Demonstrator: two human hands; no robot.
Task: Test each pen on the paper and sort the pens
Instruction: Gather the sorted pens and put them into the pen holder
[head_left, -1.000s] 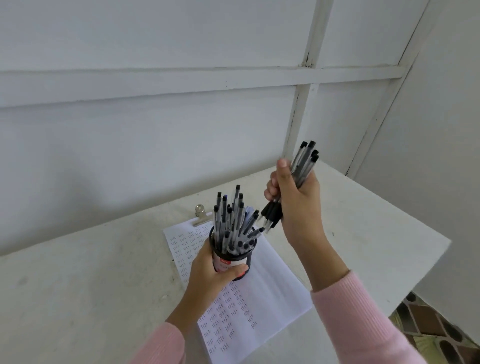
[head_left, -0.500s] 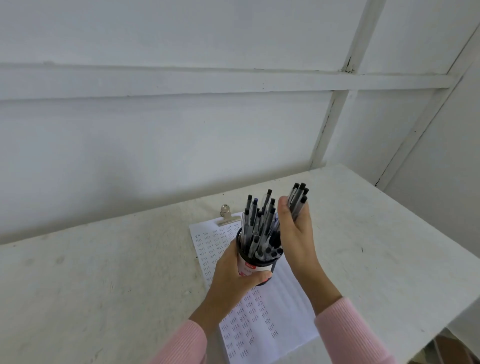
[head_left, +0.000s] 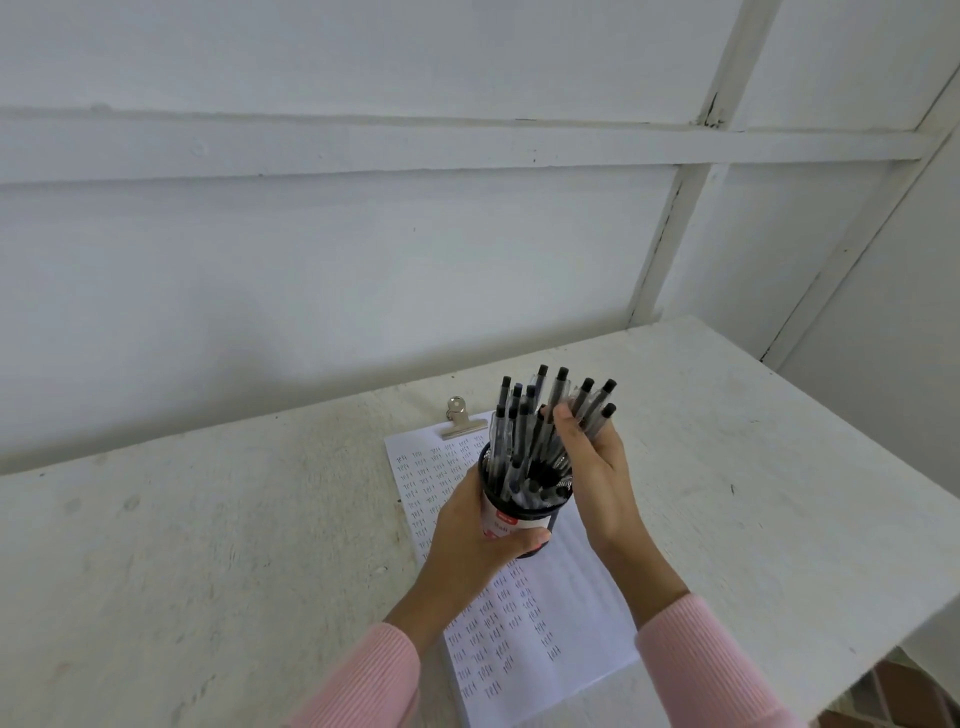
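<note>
As left hand (head_left: 467, 540) grips cup (head_left: 511, 524), pens (head_left: 592, 410) in right hand (head_left: 597, 478)

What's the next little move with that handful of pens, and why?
Probably the right hand loosens and lets its bundle of clear, black-capped pens slide into the black round cup that the left hand grips over the scribbled white paper: the bundle's lower ends already reach the cup's mouth, among other pens.
</note>
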